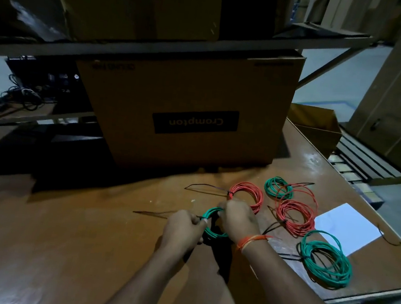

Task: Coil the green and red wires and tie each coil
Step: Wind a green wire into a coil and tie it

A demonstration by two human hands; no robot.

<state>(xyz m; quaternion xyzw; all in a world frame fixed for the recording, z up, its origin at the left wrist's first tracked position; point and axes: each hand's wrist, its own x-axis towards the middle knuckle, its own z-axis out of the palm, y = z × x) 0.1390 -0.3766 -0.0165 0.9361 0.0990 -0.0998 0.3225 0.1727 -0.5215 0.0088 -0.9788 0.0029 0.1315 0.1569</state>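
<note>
Near the middle of a smooth, glossy brown table (73,250), both hands work on a small green wire coil (211,223), a round hank of thin plastic-sheathed wire held tilted up off the surface. The left hand (182,228) has its fingers curled round the coil's left side, where a thin black tie (153,213) crosses it and trails as a long straight tail to the left, lying flat on the table. The right hand (235,220), with an orange thread band (250,241) on its wrist, pinches the coil's far right edge with curled fingers. Just beyond the right hand lies a tied red wire coil (249,194), flat and ring-shaped, its black tie tail (203,188) looping away to the left. To the right lie a smaller green coil (275,187), a looser red coil (295,215) overlapping it, and nearest, a large green coil (326,260) with slack, uneven loops. A flat white sheet (345,226) lies at the right edge. At the far side stands a matte cardboard box (188,96) with a dark label printed upside down, set beneath a grey metal shelf (156,48).
</note>
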